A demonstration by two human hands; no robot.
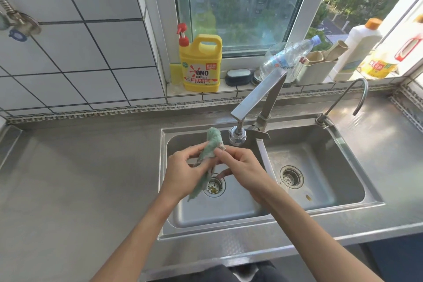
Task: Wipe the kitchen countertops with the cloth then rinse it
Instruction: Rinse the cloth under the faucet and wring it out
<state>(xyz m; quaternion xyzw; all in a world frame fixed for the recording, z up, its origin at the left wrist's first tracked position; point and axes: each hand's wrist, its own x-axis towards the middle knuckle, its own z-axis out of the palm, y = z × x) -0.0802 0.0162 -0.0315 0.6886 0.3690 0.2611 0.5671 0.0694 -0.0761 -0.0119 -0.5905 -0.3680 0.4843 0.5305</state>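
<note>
A crumpled, fuzzy green cloth (208,155) hangs in a limp twist above the left basin of a double stainless steel sink (370,199), over its round perforated drain (214,186). The left hand (183,171) grips the cloth's middle with curled fingers; the right hand (238,167) pinches its upper end between thumb and fingertips. Just behind the cloth, an angular, square-edged steel faucet (256,103) ends in a rounded chrome nozzle. A slim curved tap (357,91) rises by the right basin. The brushed steel countertop (80,178) spreads to either side. On the tiled sill stands a boxy yellow plastic detergent jug (201,64) beside a clear bottle (288,57).
</note>
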